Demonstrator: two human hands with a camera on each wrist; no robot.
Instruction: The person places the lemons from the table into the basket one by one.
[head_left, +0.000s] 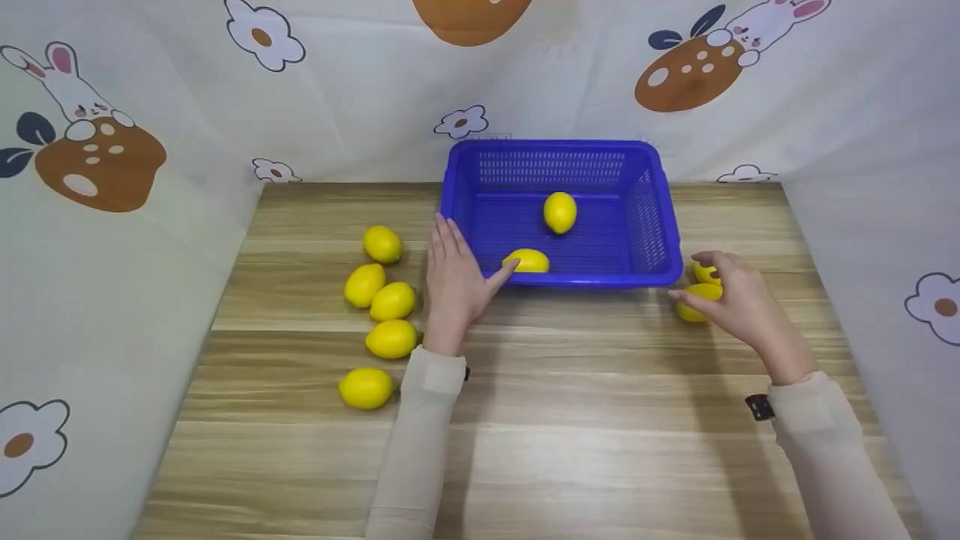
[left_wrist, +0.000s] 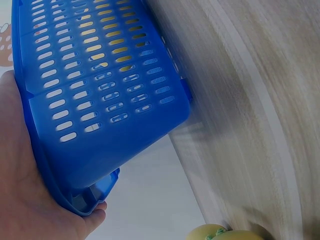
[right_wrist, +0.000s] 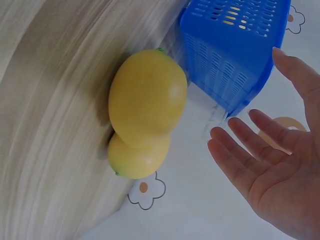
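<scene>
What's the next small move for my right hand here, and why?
Probably lower the right hand and curl its fingers round the nearer lemon: the hand is spread and holds nothing, that lemon lies close by on the table, and the left hand rests on the blue basket.

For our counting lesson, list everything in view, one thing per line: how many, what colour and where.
Table: one, wood-toned, beneath the hands
Basket: one, blue, at the back of the table
Lemons: two, yellow, inside the basket
Lemons: five, yellow, on the table left of the basket
Lemons: two, yellow, on the table right of the basket
Cloth: panel count unclear, whitish, behind and beside the table
Printed rabbits: two, white, on the cloth
Left hand: one, bare, touching the basket's near left corner
Right hand: one, bare, beside the right-hand lemons
Sleeves: two, cream, on the arms
</scene>
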